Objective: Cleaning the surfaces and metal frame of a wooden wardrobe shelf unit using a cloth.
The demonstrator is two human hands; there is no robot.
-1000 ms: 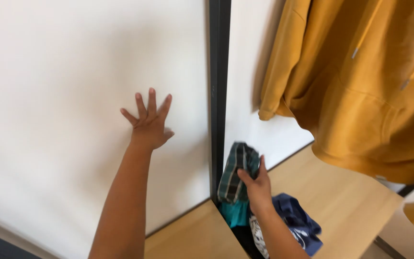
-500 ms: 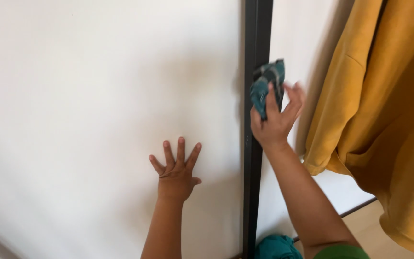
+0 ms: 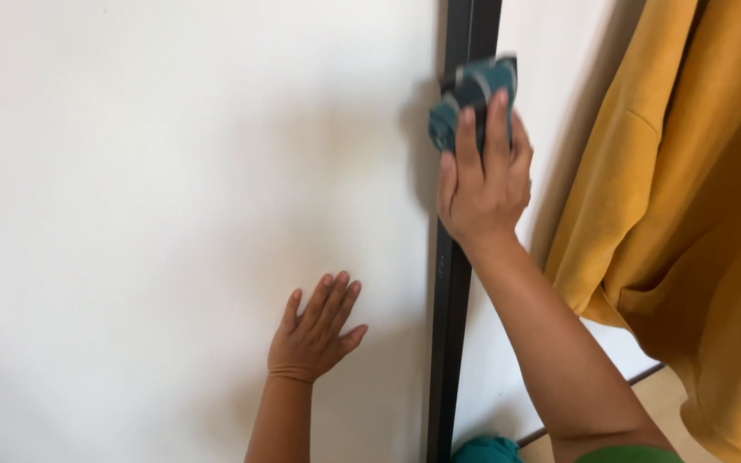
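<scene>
My right hand (image 3: 484,176) grips a teal checked cloth (image 3: 470,94) and presses it against a tall black vertical post (image 3: 449,309) high up near the top of the view. My left hand (image 3: 312,330) lies flat with fingers spread on the white wall panel (image 3: 173,189) to the left of the post, lower down. It holds nothing.
A mustard-yellow garment (image 3: 688,231) hangs close on the right of the post, nearly touching my right forearm. A bit of teal fabric (image 3: 484,449) shows at the post's foot, and wooden floor (image 3: 658,399) at the lower right.
My right hand has carried the cloth from the foot of the post up to its upper part. My left hand stays flat on the wall, now lower in view.
</scene>
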